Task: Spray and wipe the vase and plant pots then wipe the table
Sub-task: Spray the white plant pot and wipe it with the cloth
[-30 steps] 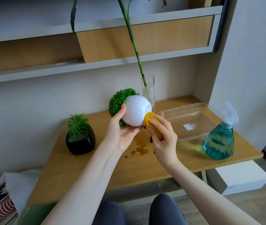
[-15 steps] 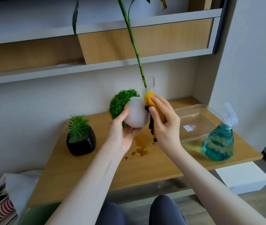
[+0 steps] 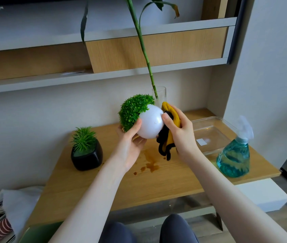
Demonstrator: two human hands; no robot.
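My left hand grips a round white plant pot with a green bushy plant, tilted to the left and lifted above the wooden table. My right hand holds a yellow and black cloth against the pot's right side. A glass vase with a tall green stalk stands behind the pot. A black pot with a spiky plant sits on the table at the left. A blue spray bottle stands at the right.
A clear plastic container lies on the table beside the spray bottle. Brown liquid stains mark the table under my hands. Shelves run along the wall above. A white box sits on the floor at the right, bags at lower left.
My right hand has moved the cloth from the pot's lower right up along its right side. The pot has been turned and raised slightly.
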